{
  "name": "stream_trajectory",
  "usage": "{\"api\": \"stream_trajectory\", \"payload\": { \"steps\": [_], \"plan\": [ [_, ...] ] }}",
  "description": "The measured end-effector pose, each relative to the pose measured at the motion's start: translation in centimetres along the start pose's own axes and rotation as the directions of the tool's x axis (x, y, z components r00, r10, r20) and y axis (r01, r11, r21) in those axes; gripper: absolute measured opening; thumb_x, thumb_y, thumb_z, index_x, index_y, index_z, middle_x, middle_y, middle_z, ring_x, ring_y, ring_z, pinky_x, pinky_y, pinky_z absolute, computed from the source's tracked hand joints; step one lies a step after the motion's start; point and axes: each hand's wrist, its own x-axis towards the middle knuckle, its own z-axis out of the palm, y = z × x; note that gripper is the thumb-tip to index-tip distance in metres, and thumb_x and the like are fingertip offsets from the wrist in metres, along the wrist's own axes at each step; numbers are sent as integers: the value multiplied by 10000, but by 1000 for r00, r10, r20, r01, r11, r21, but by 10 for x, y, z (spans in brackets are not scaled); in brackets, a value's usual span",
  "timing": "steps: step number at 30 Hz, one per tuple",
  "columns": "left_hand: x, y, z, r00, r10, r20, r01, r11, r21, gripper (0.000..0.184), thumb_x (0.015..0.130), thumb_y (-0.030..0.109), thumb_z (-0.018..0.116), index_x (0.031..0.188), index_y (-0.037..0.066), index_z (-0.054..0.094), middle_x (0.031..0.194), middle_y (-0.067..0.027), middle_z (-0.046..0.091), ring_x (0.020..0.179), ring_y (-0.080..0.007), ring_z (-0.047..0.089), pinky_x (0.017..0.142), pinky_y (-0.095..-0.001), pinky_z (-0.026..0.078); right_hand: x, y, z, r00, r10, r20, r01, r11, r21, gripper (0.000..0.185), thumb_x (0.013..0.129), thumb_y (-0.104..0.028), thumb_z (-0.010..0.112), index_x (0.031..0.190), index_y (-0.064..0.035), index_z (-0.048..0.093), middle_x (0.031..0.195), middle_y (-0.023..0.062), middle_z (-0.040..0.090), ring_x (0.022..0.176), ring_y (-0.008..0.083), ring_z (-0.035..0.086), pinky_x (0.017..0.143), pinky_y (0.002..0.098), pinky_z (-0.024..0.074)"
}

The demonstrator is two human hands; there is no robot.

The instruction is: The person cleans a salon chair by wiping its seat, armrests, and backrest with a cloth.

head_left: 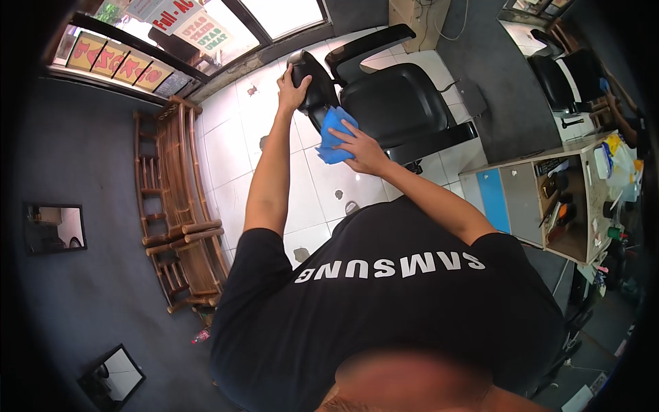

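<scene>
A black barber-style chair [395, 103] with a padded seat and armrests stands before me. My left hand [293, 89] grips the edge of its black headrest [312, 79], thumb and fingers on either side. In my right hand [360, 149] is a crumpled blue cloth [334, 130]. The fingers lie over the cloth, which is against or just in front of the chair's backrest. Part of the backrest is hidden behind the cloth and the hand.
A bamboo bench [180, 199] stands along the wall at left. To the right is a wooden cabinet [525, 199] with tools on its open shelf, beside a mirror [508, 96]. White floor tiles [226, 147] lie below. A glass window front [199, 41] is beyond the chair.
</scene>
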Motion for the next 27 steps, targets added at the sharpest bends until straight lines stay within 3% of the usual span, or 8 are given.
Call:
{"api": "stream_trajectory", "payload": {
  "steps": [3, 5, 8, 10, 15, 18, 21, 27],
  "plan": [
    [-13, 12, -6, 999, -37, 16, 37, 999, 21, 919, 855, 616, 705, 1590, 200, 342, 1508, -239, 348, 1305, -464, 506, 1112, -518, 417, -34, 7, -5, 976, 210, 52, -214, 973, 83, 267, 851, -229, 681, 1092, -139, 752, 1397, 61, 646, 1326, 386, 547, 1027, 420, 493],
    [-15, 7, 1, 1000, -20, -15, 20, 999, 35, 910, 861, 616, 698, 1587, 195, 344, 1504, -243, 345, 1290, -468, 511, 1105, -526, 414, -51, 17, -9, 647, 694, 315, -761, 558, 332, 318, 914, -340, 653, 1053, -66, 734, 1153, 112, 744, 1082, 334, 684, 914, 376, 509],
    [-30, 13, 1, 999, -27, -28, 27, 999, 21, 899, 876, 611, 685, 1585, 178, 342, 1493, -259, 345, 1274, -485, 506, 1105, -530, 401, -66, 32, -13, 356, 915, 191, -509, 18, 861, 474, 946, -456, 636, 1035, 3, 714, 953, 109, 726, 897, 239, 682, 854, 350, 499],
    [-44, 19, 2, 999, -31, -38, 31, 999, 10, 883, 895, 602, 668, 1586, 162, 337, 1484, -276, 345, 1279, -500, 490, 1114, -532, 383, -54, 42, -26, 264, 963, 59, -429, 62, 901, 539, 971, -500, 611, 1012, 29, 703, 891, 63, 681, 855, 160, 630, 830, 331, 496],
    [-75, 25, 7, 994, 8, -109, -2, 999, 54, 746, 1002, 498, 556, 1585, 101, 312, 1452, -316, 354, 1296, -513, 449, 1121, -550, 349, 31, 35, -34, 554, 829, -75, -550, 432, 714, 562, 1008, -541, 551, 905, -6, 688, 752, 104, 648, 725, 185, 619, 677, 366, 466],
    [-92, 24, 15, 987, 30, -158, -27, 999, 25, 653, 1057, 398, 467, 1581, 54, 284, 1438, -330, 363, 1284, -513, 440, 1098, -555, 351, 97, 10, -34, 753, 657, 33, -567, 623, 539, 618, 1002, -595, 482, 1109, -23, 692, 1031, 274, 718, 1028, 439, 686, 884, 469, 511],
    [-113, 26, 25, 969, 95, -226, -97, 995, 3, 632, 1064, 272, 439, 1566, -43, 223, 1438, -348, 359, 1281, -499, 417, 1104, -556, 319, 116, 22, -3, 906, 423, -27, -363, 807, 466, 654, 1009, -577, 474, 1335, -28, 617, 1243, 315, 656, 1183, 429, 634, 1015, 444, 471],
    [-149, 49, 41, 946, 43, -322, -43, 999, 9, 657, 1051, 262, 461, 1567, -58, 212, 1474, -354, 351, 1334, -495, 381, 1127, -597, 273, 54, 62, 2, 802, 560, 208, -590, 690, 420, 645, 1020, -543, 497, 1161, 61, 674, 1141, 347, 671, 1119, 469, 644, 953, 487, 496]
  ]
}}
